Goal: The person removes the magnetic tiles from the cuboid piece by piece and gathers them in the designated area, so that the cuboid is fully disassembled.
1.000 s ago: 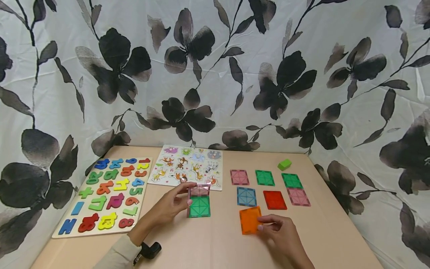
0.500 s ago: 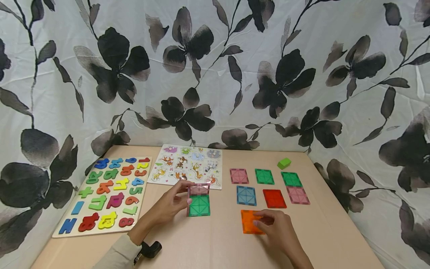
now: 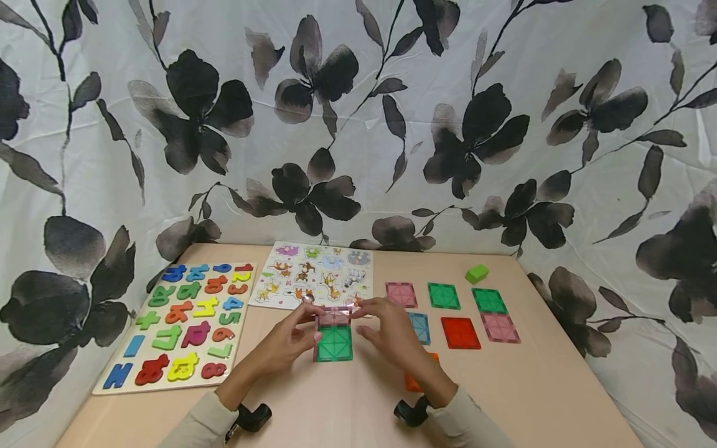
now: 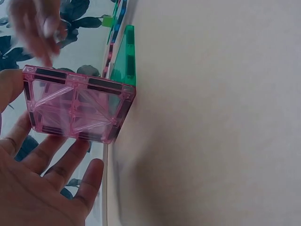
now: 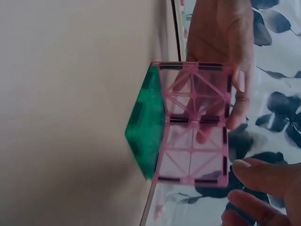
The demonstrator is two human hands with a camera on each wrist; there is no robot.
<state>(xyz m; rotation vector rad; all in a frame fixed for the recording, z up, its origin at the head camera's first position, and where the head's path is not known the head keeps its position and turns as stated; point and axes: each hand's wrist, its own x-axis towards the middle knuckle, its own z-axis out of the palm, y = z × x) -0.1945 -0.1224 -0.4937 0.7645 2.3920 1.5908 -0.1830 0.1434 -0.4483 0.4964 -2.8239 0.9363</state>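
Observation:
A green magnetic tile lies on the table between the hands. Pink magnetic tiles stand up from its edges, two of them meeting at a corner in the right wrist view. My left hand pinches one pink tile, thumb at one edge and fingers at the opposite one. The right hand reaches in from the other side, its fingertips close to the upper edge of the pink tiles. In the right wrist view those right fingers are loosely bent beside the tile's edge, holding nothing.
Flat tiles lie at the right: red, blue, green, pink, and orange partly under the right forearm. A green block sits behind. A letter-and-number board and an animal puzzle occupy the left.
The right hand has laid the orange tile flat on the table, let go of it and moved left to the pink tiles. The left hand has kept its hold in place.

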